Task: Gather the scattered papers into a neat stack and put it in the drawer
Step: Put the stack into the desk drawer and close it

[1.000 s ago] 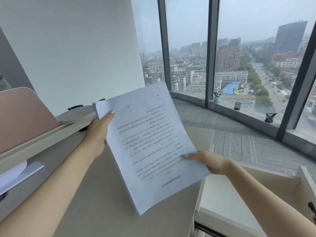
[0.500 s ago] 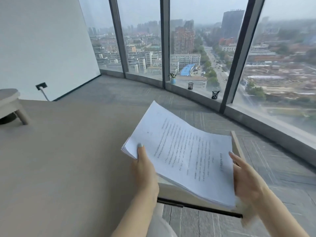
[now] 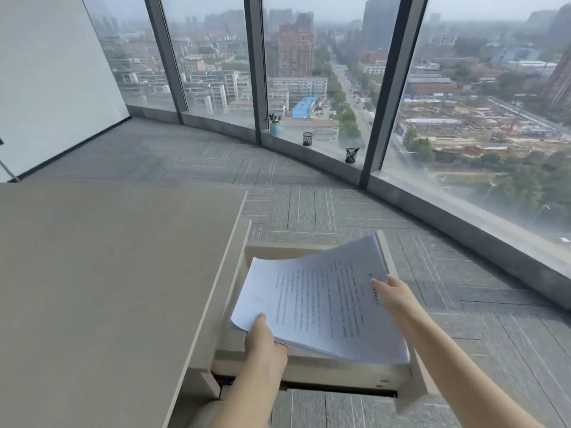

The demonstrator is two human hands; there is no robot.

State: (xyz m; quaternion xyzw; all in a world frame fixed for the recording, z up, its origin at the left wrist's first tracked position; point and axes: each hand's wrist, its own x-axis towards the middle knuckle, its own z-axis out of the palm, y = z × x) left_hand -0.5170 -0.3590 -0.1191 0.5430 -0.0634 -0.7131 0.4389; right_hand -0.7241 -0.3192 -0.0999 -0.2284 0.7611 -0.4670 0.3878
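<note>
A stack of white printed papers hangs over the open beige drawer, which juts out from the right side of the desk. My left hand pinches the stack's near left corner, thumb on top. My right hand grips the right edge, thumb on the printed face. The far right corner of the stack curls upward. The stack covers most of the drawer's inside, so I cannot tell whether it touches the bottom.
Grey carpet tiles lie beyond the drawer. A curved window sill carries a small potted plant and two black mesh pen cups. A white wall stands at the left.
Both hands have carried the stack from in front of me, over the desk, rightward and down over the open drawer. The view has turned right and downward with them.
</note>
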